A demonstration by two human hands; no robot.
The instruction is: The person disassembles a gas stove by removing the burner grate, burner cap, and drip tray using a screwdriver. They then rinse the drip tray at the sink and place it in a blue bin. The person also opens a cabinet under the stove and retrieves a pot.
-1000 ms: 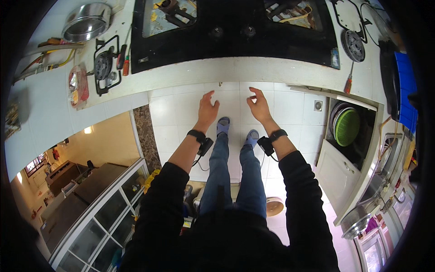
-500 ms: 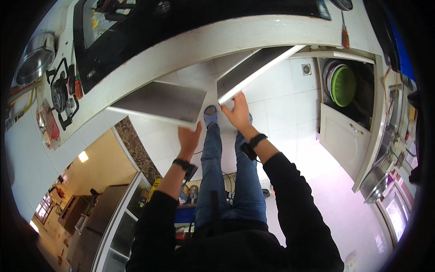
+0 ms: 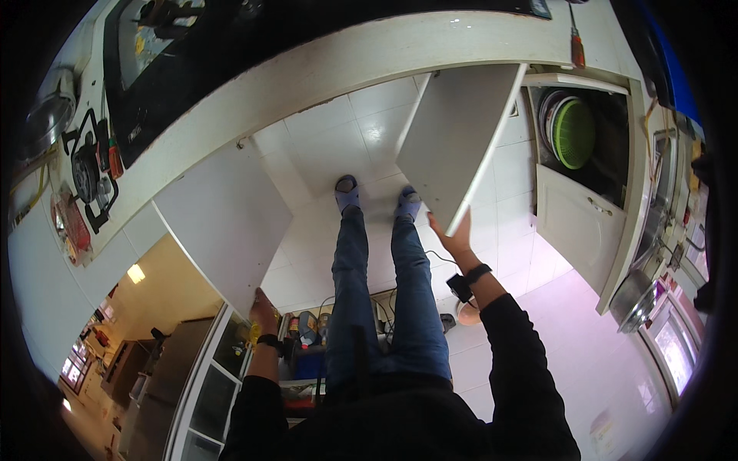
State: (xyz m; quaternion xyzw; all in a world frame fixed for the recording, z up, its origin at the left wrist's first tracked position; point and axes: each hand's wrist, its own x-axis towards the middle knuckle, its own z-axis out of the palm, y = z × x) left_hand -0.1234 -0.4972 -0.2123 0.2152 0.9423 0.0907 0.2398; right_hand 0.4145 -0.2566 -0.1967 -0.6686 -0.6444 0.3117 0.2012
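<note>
Two white cabinet doors stand swung out under the counter, one on each side of my legs. The left cabinet door [image 3: 227, 223] has its free corner at my left hand [image 3: 262, 311], whose fingers are closed at the edge and partly hidden by the panel. My right hand [image 3: 458, 237] grips the near corner of the right cabinet door [image 3: 459, 131], thumb on one face and fingers round the other. A dark strap with a small black device circles each wrist.
A black stove top [image 3: 300, 34] is set in the white counter [image 3: 346, 81]. On the left lie a black burner grate [image 3: 88, 173] and a screwdriver [image 3: 115, 157]; another screwdriver [image 3: 576, 48] lies right. An open cabinet holds a green basket [image 3: 573, 134]. Bottles [image 3: 309, 326] stand behind my legs.
Both doors have swung wider apart and toward me. My left hand has moved left and nearer with its door; my right hand has moved right and nearer with the other.
</note>
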